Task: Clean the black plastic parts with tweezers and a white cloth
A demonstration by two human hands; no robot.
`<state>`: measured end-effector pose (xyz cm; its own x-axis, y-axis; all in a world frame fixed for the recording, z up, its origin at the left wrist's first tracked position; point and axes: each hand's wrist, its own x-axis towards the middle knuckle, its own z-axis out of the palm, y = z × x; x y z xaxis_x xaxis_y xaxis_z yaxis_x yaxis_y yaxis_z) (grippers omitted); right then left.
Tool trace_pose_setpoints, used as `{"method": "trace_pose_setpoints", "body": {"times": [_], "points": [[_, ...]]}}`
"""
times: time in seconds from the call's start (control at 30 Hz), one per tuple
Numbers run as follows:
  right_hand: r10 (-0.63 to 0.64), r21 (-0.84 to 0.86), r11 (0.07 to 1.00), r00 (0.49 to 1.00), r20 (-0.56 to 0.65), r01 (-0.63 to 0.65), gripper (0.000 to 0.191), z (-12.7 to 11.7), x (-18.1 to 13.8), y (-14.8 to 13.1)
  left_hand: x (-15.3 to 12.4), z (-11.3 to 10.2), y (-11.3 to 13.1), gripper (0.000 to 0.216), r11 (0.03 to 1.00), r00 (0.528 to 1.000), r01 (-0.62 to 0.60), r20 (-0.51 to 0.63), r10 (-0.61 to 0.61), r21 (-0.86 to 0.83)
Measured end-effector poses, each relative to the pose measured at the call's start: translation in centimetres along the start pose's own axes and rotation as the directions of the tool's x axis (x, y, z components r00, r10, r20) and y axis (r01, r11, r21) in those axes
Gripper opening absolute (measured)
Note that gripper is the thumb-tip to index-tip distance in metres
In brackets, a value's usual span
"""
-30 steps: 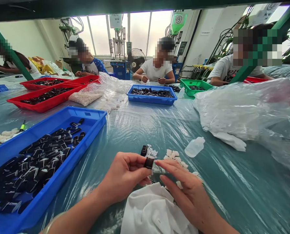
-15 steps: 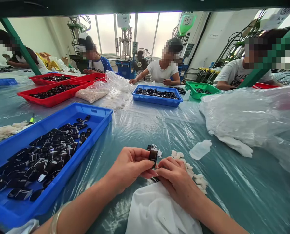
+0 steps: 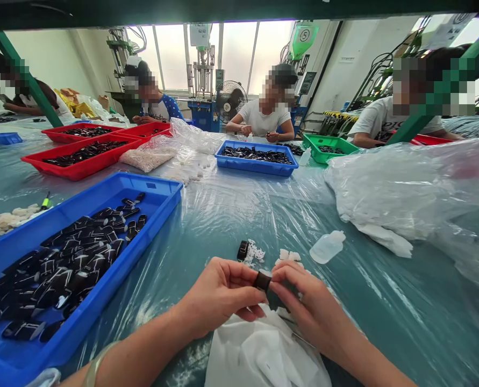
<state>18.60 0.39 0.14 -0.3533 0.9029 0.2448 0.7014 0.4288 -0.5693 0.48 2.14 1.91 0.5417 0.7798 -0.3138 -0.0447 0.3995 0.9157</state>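
Observation:
My left hand (image 3: 219, 294) and my right hand (image 3: 304, 303) meet low in the middle, both pinching one small black plastic part (image 3: 262, 280) between thumbs and fingertips. Under the hands lies a crumpled white cloth (image 3: 263, 355). Just beyond the fingers a second black part (image 3: 243, 250) rests on the table beside a scatter of small white pieces (image 3: 285, 256). A small clear plastic bottle (image 3: 327, 246) lies on its side to the right of them.
A blue tray (image 3: 150, 192) with several black parts stands at my left. Further off are red trays (image 3: 78, 166), another blue tray (image 3: 255, 164) and a green tray (image 3: 331, 150), with several people seated around. A big crumpled plastic bag (image 3: 416, 188) fills the right.
Both hands have come lower and nearer to me with the black part. The part has turned from upright to lying across between the fingertips.

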Motion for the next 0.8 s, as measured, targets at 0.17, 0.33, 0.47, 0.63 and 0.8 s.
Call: {"method": "trace_pose_setpoints", "body": {"times": [0.17,0.33,0.47,0.63,0.8], "points": [[0.187,0.495,0.831,0.965,0.183,-0.255,0.026,-2.4,-0.4,-0.7,0.0,0.3,-0.5,0.015,0.99,0.998,-0.011,0.059,0.003,0.14],[0.167,0.69,0.586,0.897,0.41,-0.425,0.027,-2.7,-0.7,-1.0,-0.3,0.4,-0.6,0.015,0.958,0.992,-0.06,0.122,0.027,0.281],[0.144,0.694,0.543,0.867,0.477,-0.472,0.027,-2.5,-1.0,-0.7,-0.4,0.3,-0.7,0.019,0.934,0.984,-0.098,0.176,0.039,0.344],[0.174,0.667,0.545,0.846,0.503,-0.509,0.025,-2.3,-1.2,-0.3,-0.3,0.1,-0.8,0.02,0.895,0.973,-0.158,0.218,0.071,0.417],[0.209,0.729,0.381,0.821,0.532,-0.569,0.022,-2.0,-0.9,-0.7,-0.5,0.0,-0.4,0.021,0.885,0.969,-0.168,0.24,0.067,0.434]]}}
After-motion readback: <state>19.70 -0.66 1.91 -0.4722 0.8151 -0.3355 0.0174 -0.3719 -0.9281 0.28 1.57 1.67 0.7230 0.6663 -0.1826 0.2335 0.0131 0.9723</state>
